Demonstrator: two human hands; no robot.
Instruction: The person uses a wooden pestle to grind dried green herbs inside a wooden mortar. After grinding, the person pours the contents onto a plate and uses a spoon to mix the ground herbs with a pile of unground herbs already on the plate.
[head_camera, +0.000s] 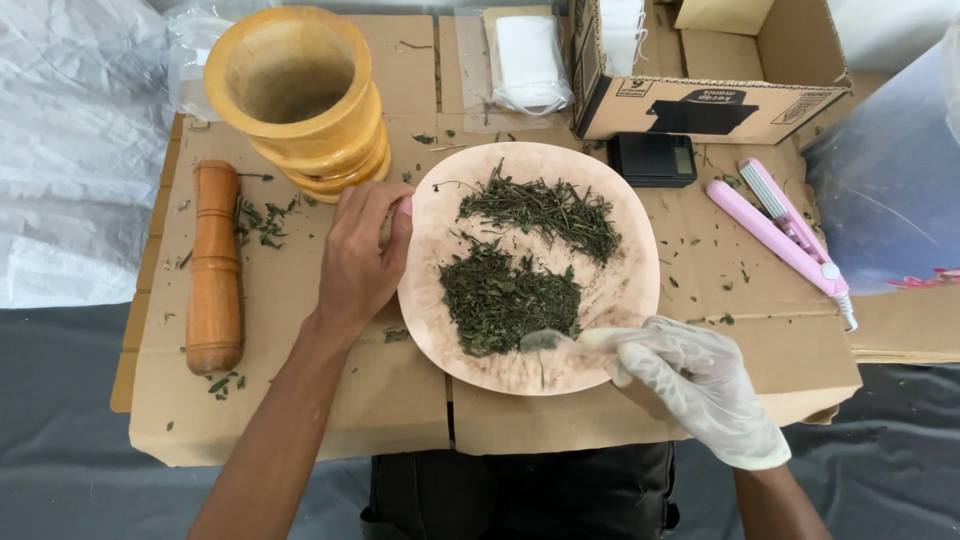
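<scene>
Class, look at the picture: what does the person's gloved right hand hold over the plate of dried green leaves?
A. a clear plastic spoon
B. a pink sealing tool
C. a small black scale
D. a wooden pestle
A: the gloved right hand holds a clear plastic spoon whose bowl rests in the dried leaves on the plate.

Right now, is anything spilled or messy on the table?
Yes. Bits of dried green leaf lie scattered on the cardboard between the wooden pestle and the mortar, and more flecks lie right of the plate, near the pink tool. Most of the leaves are on the plate.
</scene>
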